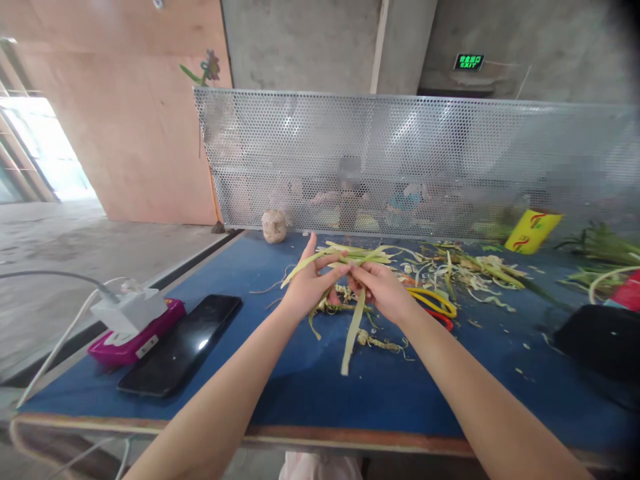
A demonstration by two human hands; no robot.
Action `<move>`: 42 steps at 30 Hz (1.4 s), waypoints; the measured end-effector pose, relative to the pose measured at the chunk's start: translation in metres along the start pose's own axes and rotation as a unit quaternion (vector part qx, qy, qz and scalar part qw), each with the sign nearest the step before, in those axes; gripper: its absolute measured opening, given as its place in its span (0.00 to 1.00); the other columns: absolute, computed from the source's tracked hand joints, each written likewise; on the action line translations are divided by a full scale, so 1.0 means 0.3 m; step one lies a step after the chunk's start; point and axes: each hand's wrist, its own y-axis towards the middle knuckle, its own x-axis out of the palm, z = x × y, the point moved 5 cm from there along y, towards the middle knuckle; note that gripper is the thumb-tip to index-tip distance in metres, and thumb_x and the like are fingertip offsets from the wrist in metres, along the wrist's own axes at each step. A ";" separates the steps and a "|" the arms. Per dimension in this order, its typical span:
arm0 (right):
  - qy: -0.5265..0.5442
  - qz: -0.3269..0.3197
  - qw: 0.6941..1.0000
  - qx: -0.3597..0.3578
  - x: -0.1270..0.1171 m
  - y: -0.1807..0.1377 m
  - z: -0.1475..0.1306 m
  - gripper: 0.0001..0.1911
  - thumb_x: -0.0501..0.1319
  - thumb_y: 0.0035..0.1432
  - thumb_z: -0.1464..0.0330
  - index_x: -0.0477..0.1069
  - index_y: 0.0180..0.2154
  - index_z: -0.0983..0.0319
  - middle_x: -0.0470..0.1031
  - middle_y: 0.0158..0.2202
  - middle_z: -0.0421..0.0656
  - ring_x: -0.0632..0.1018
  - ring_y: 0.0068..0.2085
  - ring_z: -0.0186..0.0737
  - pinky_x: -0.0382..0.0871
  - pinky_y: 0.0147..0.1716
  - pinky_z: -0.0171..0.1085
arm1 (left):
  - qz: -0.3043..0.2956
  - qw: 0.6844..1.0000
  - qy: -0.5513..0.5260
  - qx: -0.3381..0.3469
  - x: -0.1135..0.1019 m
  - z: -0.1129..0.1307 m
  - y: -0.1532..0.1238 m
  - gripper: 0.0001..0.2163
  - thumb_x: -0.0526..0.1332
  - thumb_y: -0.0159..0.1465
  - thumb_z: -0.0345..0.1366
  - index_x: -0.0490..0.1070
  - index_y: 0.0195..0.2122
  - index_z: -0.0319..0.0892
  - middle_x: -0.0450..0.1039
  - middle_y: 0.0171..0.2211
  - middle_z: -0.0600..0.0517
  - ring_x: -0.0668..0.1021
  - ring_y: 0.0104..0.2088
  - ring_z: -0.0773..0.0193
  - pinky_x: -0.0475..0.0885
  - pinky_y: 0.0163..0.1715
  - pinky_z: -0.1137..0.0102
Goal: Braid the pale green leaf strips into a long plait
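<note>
Remotely, I had the left hand (pixel 313 287) and right hand (pixel 383 287) pinching a pale leaf strip (pixel 354 333) over the blue table (pixel 390 403), one end trailing toward six o'clock; the phone (pixel 185 343) lay between eight and nine from them.

Forearms (pixel 235 395) converge forward, left hand (pixel 311 287) and right hand (pixel 384 288) close together.

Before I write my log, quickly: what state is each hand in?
Left hand: closed, holding a flat pale-green leaf strip.
Right hand: closed, pinching a hanging pale-green leaf strip.
</note>
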 end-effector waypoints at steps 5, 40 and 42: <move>-0.028 0.038 0.998 -0.047 -0.036 0.014 -0.020 0.19 0.55 0.49 0.51 0.69 0.30 0.60 0.68 0.22 0.39 0.63 0.18 0.30 0.51 0.17 0.31 | -0.027 0.999 -0.025 -0.027 -0.002 -0.025 0.009 0.48 0.63 0.52 0.29 0.25 0.61 0.50 0.69 0.47 0.40 0.70 0.12 0.75 0.68 0.11 0.74; -0.031 0.071 0.993 -0.091 -0.059 0.012 -0.030 0.14 0.60 0.47 0.57 0.71 0.31 0.61 0.62 0.21 0.36 0.60 0.21 0.29 0.53 0.20 0.32 | 0.005 0.995 -0.028 -0.096 0.020 -0.034 0.002 0.32 0.56 0.59 0.37 0.41 0.61 0.43 0.75 0.38 0.44 0.76 0.19 0.66 0.67 0.19 0.73; -0.041 0.059 0.993 -0.090 -0.056 0.013 -0.029 0.14 0.60 0.48 0.58 0.71 0.33 0.60 0.63 0.22 0.37 0.60 0.21 0.29 0.54 0.20 0.32 | 0.010 0.997 -0.005 -0.081 0.012 -0.032 0.004 0.31 0.56 0.59 0.37 0.42 0.61 0.41 0.76 0.33 0.46 0.76 0.19 0.66 0.65 0.18 0.74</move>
